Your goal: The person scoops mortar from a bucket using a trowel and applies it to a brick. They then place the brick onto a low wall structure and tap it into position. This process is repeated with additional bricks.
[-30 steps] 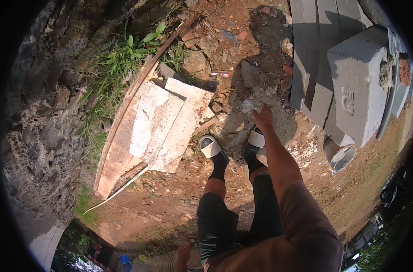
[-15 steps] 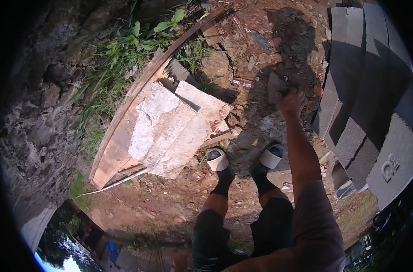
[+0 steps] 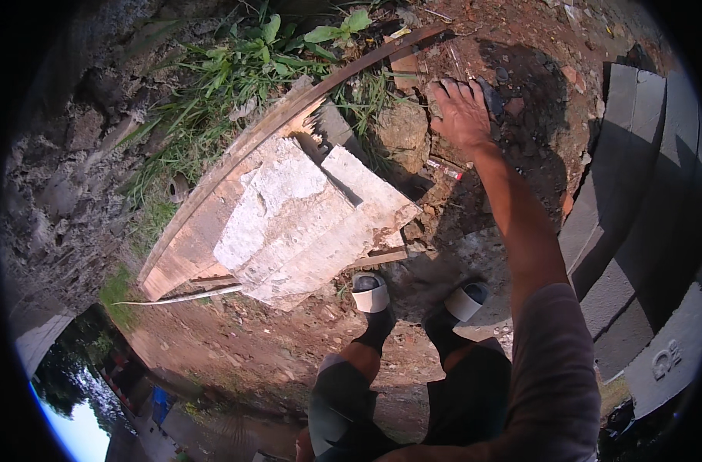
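My right hand reaches out palm down over the rubble-strewn ground. Its fingers are curved over a flat greyish piece of stone, mostly hidden, with one edge showing between thumb and forefinger. Just right of the fingertips lies a dark stone. A large tan rock sits left of the wrist, and a small red-and-white wrapper lies below the hand. Only a sliver of my left hand shows at the lower edge, beside my shorts; its fingers are hidden.
Broken white-faced slabs lie on a wooden board to the left. Grass grows along a rough stone wall. Grey concrete slabs overlap at right. My sandalled feet stand on the dirt.
My right hand has moved forward and left from the shaded ground to beside the tan rock, the grey piece going along with it. The view has shifted, and my left hand stays low.
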Tool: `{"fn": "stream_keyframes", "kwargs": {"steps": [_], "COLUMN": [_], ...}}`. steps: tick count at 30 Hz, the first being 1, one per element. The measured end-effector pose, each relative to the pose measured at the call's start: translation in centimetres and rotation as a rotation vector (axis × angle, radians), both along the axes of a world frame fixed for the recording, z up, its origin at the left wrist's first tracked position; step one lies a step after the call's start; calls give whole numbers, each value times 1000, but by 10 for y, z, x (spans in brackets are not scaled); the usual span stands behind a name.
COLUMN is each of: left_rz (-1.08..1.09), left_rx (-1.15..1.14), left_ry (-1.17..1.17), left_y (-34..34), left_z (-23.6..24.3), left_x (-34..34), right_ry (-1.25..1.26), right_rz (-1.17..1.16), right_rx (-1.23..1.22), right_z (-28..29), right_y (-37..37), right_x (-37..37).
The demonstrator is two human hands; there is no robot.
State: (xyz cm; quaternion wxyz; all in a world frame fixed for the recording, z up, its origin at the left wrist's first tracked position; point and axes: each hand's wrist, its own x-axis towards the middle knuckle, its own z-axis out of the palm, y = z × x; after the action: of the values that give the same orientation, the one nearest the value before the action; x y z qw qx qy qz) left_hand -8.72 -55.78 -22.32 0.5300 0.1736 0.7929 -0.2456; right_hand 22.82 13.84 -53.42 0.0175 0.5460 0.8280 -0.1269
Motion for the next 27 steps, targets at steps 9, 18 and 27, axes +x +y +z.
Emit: {"fn": "stream_keyframes", "kwargs": {"steps": [9,18,27], "left_rz": [-49,-158,-34], "left_rx": [70,273,586], "left_ry": [-58,-157,-70], "left_y": [15,22,42], "left_z": [6,52,149], "left_x": [10,-25,-70], "right_ry": [452,794,1247], "right_rz": [-494,-1201,-1103], "right_rx": [-188,-535,-621], "right_z": [6,136,356], "right_y": [6,-117,-191], "right_x": [34,50,27]}}
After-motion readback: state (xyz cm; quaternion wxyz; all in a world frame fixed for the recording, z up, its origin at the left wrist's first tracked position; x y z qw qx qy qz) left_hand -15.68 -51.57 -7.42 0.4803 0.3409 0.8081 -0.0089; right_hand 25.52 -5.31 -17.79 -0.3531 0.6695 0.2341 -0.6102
